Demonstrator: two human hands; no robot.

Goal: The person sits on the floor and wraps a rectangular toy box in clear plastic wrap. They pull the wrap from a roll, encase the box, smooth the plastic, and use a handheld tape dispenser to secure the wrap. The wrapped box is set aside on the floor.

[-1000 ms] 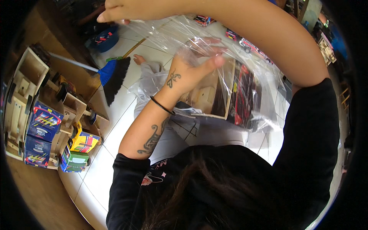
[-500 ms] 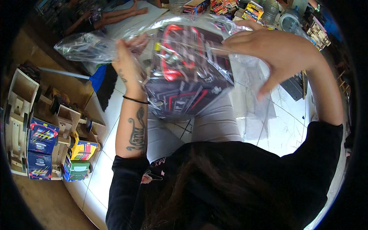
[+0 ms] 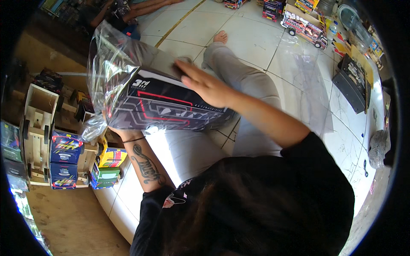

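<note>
A dark box [image 3: 166,112] with red and grey lines is tilted above my lap, inside a clear plastic bag [image 3: 109,59]. The bag's loose, crumpled end sticks out past the box's left side. My left hand [image 3: 116,131] holds the box at its lower left end; most of its fingers are hidden behind box and plastic. Across the box's upper right part lies my right hand [image 3: 207,87], fingers stretched out and flat, slightly blurred.
Wooden toy trucks [image 3: 40,128] with black wheels and a blue box [image 3: 66,147] stand at left. Clear plastic sheets [image 3: 309,89] lie on the tiled floor at right, near a black case [image 3: 352,83]. Farther off are a toy truck [image 3: 301,26] and another person's legs [image 3: 143,9].
The box has turned so its long side faces me, and the bag's loose end now points left. My right hand has come from the bag's far right edge onto the box.
</note>
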